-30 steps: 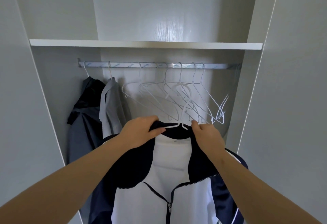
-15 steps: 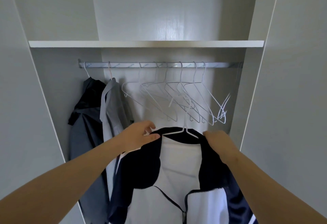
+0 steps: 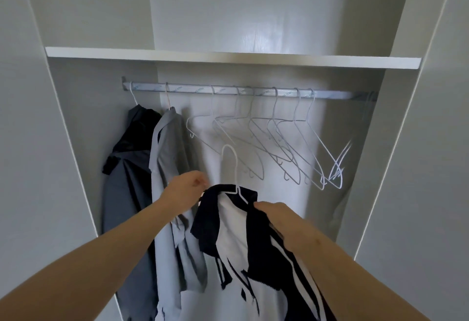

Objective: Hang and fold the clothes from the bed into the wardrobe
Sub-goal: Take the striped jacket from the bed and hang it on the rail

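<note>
Head view: right grip (image 3: 279,215) around jacket (image 3: 229,221)

I am looking into the wardrobe (image 3: 76,143), where a dark jacket (image 3: 132,168) is hanging at the left end of the metal rail (image 3: 330,95), left of centre in the frame. A grey shirt (image 3: 170,168) is hanging just to its right, touching it. Empty white wire hangers (image 3: 266,143) are hanging bunched along the middle and right of the rail. A white shelf (image 3: 228,55) is running across the upper frame, and the back panel (image 3: 266,39) above it is catching light.
</note>
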A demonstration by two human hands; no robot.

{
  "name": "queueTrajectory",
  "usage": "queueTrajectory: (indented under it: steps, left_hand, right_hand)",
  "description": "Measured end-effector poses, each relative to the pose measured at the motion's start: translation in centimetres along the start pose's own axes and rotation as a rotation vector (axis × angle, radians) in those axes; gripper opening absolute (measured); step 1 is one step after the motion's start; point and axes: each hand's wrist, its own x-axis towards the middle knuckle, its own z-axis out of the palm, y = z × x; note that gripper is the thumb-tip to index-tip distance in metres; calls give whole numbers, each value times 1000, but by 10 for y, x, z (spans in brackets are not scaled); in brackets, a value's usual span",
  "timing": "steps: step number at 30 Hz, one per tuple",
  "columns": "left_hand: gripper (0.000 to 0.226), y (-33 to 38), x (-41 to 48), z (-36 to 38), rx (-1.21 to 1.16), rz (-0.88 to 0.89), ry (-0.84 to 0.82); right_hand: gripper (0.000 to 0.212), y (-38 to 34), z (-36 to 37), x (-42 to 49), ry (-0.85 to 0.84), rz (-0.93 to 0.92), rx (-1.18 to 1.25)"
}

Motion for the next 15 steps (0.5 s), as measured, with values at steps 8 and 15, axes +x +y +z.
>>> queueTrajectory:
  steps: [8,15]
  left_hand:
    - [21,-42,71,-34,-15,-24,83]
    - [16,-76,160,-76,31,40,202]
  right_hand:
    - [25,-57,53,66,-87,-53,170]
    - [20,-124,116,131,-48,-78,324]
